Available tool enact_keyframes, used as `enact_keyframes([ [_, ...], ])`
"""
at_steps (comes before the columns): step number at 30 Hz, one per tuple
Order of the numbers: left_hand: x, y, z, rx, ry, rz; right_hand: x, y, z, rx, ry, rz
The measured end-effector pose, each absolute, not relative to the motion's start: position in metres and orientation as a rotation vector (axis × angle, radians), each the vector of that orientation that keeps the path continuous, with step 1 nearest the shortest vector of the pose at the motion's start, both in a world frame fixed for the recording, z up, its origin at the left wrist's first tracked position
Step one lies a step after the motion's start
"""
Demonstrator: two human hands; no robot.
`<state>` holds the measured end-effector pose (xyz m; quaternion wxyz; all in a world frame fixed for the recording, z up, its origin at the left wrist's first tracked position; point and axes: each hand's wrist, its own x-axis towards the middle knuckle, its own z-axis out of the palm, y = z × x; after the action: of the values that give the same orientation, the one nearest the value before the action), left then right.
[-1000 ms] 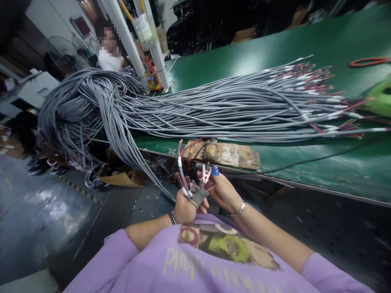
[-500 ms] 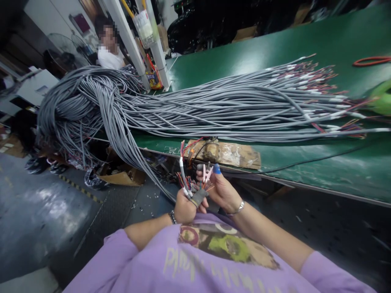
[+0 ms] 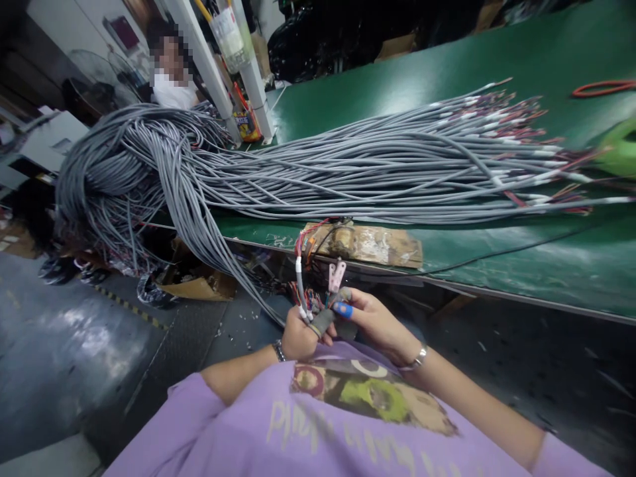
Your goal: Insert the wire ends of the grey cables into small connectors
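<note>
My left hand (image 3: 301,334) is closed around a bunch of grey cables, its thumb wrapped in a dark grey cover. One grey cable (image 3: 301,285) with a white band stands up from that fist, and its red wires bend toward the board. Several coloured wire ends (image 3: 311,298) fan out beyond the fist. My right hand (image 3: 375,318), with a blue cover on one finger, pinches at thin wires right beside the left thumb. A pink clip (image 3: 336,275) is just past the right fingertips, by the bench edge. The pinched wire ends are mostly hidden.
Long grey cables (image 3: 348,179) with stripped coloured ends lie across the green bench (image 3: 521,265). A worn wooden board (image 3: 382,245) sits at its front edge. White posts (image 3: 256,99) rise behind, near a person in white (image 3: 173,89). A cardboard box (image 3: 203,288) is below on the left.
My right hand has drawn down and back from beside the pink clip to the wires at the left thumb. The left hand stays nearly in place; the upright cable's wires now bend over.
</note>
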<state>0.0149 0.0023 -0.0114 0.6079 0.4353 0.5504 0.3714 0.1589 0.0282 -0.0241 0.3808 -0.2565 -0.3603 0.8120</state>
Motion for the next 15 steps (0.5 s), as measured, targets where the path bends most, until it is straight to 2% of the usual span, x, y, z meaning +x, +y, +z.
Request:
enact_keyframes([
  [6,0.0152,0.0033,-0.0063,1.018,1.207,0.695,0.1593,0.0321,-0.0220,-0.805,-1.094,2.065],
  [15,0.0130,0.0024,-0.0082,0.980,1.239,0.765,0.1625,0.0359,-0.0276,-0.922,-0.956,2.000],
])
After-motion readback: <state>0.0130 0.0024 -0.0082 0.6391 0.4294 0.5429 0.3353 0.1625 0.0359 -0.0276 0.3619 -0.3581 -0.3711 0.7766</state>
